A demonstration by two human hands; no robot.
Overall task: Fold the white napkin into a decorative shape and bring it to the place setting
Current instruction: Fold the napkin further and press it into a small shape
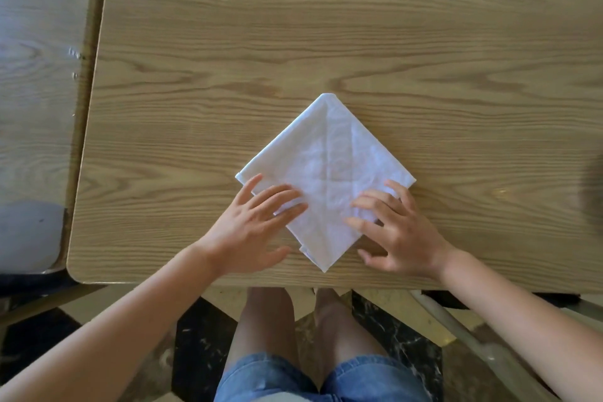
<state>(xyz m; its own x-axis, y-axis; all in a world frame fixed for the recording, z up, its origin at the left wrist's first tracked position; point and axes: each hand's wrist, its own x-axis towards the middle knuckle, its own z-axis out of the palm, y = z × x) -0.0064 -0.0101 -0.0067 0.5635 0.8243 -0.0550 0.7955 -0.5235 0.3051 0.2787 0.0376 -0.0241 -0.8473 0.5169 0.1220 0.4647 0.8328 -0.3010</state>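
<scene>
Napkin [329, 170] lower side edges hidden under hands; right table [326, 26] edge blurred

The square cloth napkin [326, 170] under both hands is plain white. The wooden table [326, 26] around it is light brown with darker grain lines.

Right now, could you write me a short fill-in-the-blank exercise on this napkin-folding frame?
1. The white napkin lies on the table turned like a ____.
2. The left hand and right hand both rest on the napkin's ____ half.
3. The tabletop has a ____ grain pattern.

Missing words: diamond; near; wood
</scene>
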